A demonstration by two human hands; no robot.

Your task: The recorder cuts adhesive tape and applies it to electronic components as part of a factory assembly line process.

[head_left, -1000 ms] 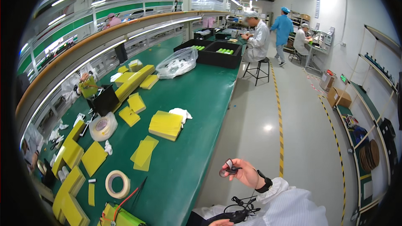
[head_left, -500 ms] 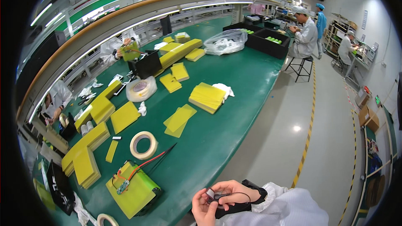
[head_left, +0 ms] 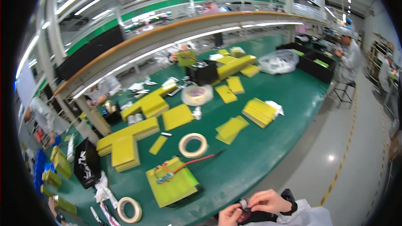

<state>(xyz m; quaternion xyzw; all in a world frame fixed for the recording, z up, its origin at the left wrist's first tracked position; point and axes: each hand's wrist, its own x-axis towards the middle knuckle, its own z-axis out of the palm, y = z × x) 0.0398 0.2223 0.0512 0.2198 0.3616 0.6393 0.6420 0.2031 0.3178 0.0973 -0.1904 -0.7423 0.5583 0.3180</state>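
Below the table's near edge, my left hand (head_left: 231, 216) and my right hand (head_left: 270, 202) meet at a small dark object (head_left: 244, 205) with a pale grey part. The fingers of both hands are closed around it; its kind is too small and blurred to tell. A black band (head_left: 295, 206) circles my right wrist. On the table nearest my hands lies a battery pack (head_left: 173, 184) with a yellow-green top board, a small green circuit board (head_left: 165, 178) and a red lead (head_left: 194, 160) ending in a black tip.
The green table (head_left: 268, 142) carries masking tape rolls (head_left: 193, 137) (head_left: 137, 211), stacks of yellow boards (head_left: 124, 152), a bagged tape roll (head_left: 197, 96) and black bins (head_left: 312, 68). Co-workers sit across the table and at the far right (head_left: 349, 54). A floor aisle (head_left: 318, 175) runs along the right.
The view has swung left, so the table's things appear farther right and more of its left end shows. My hands stay together on the small dark object; the thin cord no longer shows.
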